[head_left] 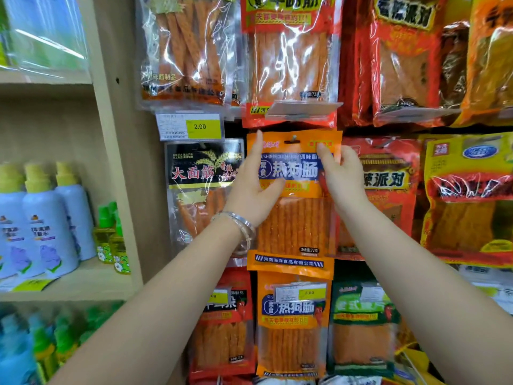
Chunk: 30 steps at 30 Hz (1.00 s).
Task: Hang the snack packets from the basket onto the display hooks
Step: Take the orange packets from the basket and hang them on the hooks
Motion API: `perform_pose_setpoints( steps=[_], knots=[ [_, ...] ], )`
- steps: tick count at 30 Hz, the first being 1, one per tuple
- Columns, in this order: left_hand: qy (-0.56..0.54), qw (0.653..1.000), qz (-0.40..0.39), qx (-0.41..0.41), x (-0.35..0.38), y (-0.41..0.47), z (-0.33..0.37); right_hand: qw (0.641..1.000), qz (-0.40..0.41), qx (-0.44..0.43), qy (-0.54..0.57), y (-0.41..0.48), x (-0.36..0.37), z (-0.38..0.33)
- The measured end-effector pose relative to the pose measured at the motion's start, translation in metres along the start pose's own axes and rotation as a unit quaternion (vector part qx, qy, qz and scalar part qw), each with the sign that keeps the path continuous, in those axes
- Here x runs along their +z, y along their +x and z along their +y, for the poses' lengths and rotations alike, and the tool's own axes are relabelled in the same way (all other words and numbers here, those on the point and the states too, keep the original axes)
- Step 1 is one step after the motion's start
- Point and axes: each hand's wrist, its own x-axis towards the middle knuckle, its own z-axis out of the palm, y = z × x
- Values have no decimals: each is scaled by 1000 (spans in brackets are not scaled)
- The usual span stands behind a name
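An orange snack packet (295, 218) with a blue label hangs in the middle row of the display, its top hole at a metal hook (294, 139). My left hand (254, 187) grips the packet's left edge, thumb across the front and index finger pointing up beside the top corner. On the other side, my right hand (342, 176) pinches the packet's upper right edge. A silver bracelet sits on my left wrist. The basket is out of view.
Hooks all around carry other packets: a black-labelled one (204, 187) at left, red ones (388, 190) at right, a matching orange packet (291, 329) below. A price tag (191, 126) reads 2.00. Wooden shelves at left hold spray bottles (50, 223).
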Motion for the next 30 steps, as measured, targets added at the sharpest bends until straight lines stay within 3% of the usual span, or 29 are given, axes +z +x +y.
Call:
perform_pose_setpoints(
  steps=[3, 5, 8, 10, 14, 22, 25, 30],
  knots=[
    [74, 997, -7, -23, 12, -18, -24, 998, 15, -37, -41, -15, -4, 16],
    [103, 994, -32, -20, 19, -35, -40, 988, 37, -109, -99, -32, -9, 30],
    [137, 987, -87, -5, 29, -57, -60, 928, 36, -257, -266, -56, -15, 55],
    [161, 979, -122, -8, 36, -63, -70, 887, -14, -294, -356, -66, -17, 71],
    [212, 964, -152, -47, 46, -52, -82, 827, -81, -293, -472, -60, -14, 88],
    [204, 955, -185, -109, 61, -13, -106, 739, -157, -218, -618, -25, 16, 102],
    [198, 953, -193, -125, 64, -1, -114, 731, -156, -193, -635, -20, 28, 104],
    [136, 953, -191, -190, 58, 17, -108, 757, -188, -148, -608, -11, 38, 87]
  ],
)
